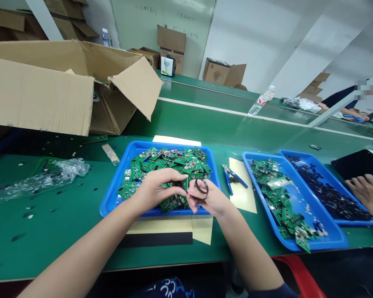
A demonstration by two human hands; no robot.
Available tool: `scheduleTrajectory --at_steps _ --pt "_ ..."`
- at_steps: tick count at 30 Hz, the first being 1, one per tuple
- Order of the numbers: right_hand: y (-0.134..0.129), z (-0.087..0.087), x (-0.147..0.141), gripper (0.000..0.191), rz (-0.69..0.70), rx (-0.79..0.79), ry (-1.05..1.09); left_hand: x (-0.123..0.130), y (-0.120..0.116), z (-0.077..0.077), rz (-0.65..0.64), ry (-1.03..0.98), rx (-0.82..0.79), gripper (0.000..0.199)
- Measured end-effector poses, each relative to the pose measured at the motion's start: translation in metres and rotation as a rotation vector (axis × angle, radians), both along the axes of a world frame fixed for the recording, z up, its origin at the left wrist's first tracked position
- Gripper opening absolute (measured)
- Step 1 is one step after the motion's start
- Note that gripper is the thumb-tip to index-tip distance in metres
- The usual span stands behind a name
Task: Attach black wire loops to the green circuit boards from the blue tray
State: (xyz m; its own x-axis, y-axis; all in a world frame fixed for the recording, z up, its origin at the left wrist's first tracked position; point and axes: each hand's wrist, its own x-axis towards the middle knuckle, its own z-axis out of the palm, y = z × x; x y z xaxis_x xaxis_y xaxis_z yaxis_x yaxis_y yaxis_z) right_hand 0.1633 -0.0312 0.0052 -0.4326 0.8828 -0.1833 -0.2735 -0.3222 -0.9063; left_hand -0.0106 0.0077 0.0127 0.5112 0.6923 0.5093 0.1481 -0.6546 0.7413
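A small green circuit board [185,182] is pinched upright between the thumb and fingers of my left hand [157,187]. Close against its right side is my right hand [207,194], fingers closed at the board's edge, with a black ring-shaped band [202,189] around its fingers; whether the fingertips grip the board or a small part is hidden. Both hands are over the front of a blue tray [216,171] heaped with green circuit boards [170,159]. Blue-handled cutters [233,178] lie open on a yellow sheet [244,198] to the right of that tray.
Further right are a blue tray of boards [332,238] and one of black parts [368,222]. Another person's hand [368,190] is at the right edge. A big cardboard box [40,95] stands back left, above crumpled plastic [62,171]. A bottle [261,101] stands behind.
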Motion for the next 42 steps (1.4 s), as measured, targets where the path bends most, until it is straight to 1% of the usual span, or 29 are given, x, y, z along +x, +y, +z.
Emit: scheduleTrajectory --at_steps 2,4,6,9,11,14,17,20,22,26,29,32,35,36,39,42 --pt "0.0 0.0 -0.001 0.034 -0.041 0.044 -0.006 0.001 -0.001 0.0 0.007 -0.02 -0.116 0.032" --pt "0.0 0.001 -0.002 0.034 -0.075 0.075 0.012 0.002 -0.001 -0.001 0.04 -0.032 -0.17 0.032" --pt "-0.001 0.001 -0.003 0.034 -0.108 0.095 0.034 0.001 0.0 -0.001 0.073 -0.009 -0.111 0.03" --pt "-0.002 0.001 -0.004 0.034 -0.137 0.109 0.048 0.0 0.002 0.0 0.105 0.038 0.058 0.026" --pt "-0.001 0.0 -0.005 0.033 -0.122 0.088 0.049 -0.001 0.003 0.0 0.118 0.042 0.116 0.026" --pt "0.001 -0.004 -0.005 0.031 -0.085 0.014 0.078 0.0 0.003 -0.001 0.109 0.041 0.121 0.03" --pt "0.002 -0.005 -0.004 0.03 -0.007 -0.052 0.121 0.0 0.003 -0.002 0.057 0.037 0.081 0.03" --pt "0.003 -0.003 -0.003 0.034 0.053 -0.052 0.098 -0.001 0.002 -0.001 -0.021 0.02 -0.004 0.029" --pt "0.003 -0.001 -0.002 0.036 0.013 -0.017 0.047 0.0 0.0 0.001 -0.04 -0.002 -0.103 0.028" --pt "0.003 0.002 -0.002 0.031 -0.162 0.037 -0.071 0.002 -0.005 0.006 -0.023 0.009 -0.315 0.024" --pt "0.003 0.002 -0.003 0.029 -0.264 0.068 -0.15 0.006 -0.006 0.007 0.015 0.035 -0.403 0.026" --pt "0.001 0.002 -0.005 0.03 -0.323 0.124 -0.186 0.009 -0.006 0.004 0.037 -0.027 -0.463 0.031" --pt "-0.001 0.001 -0.005 0.041 -0.363 0.178 -0.191 0.01 -0.005 0.002 0.023 -0.084 -0.496 0.032" --pt "-0.001 0.001 -0.005 0.041 -0.371 0.19 -0.194 0.01 -0.005 0.002 0.014 -0.088 -0.505 0.032" --pt "0.0 0.0 -0.005 0.027 -0.385 0.205 -0.222 0.009 -0.005 0.003 0.002 -0.08 -0.522 0.036" --pt "0.001 -0.002 -0.004 0.022 -0.42 0.209 -0.276 0.008 -0.005 0.005 0.015 -0.041 -0.497 0.034"
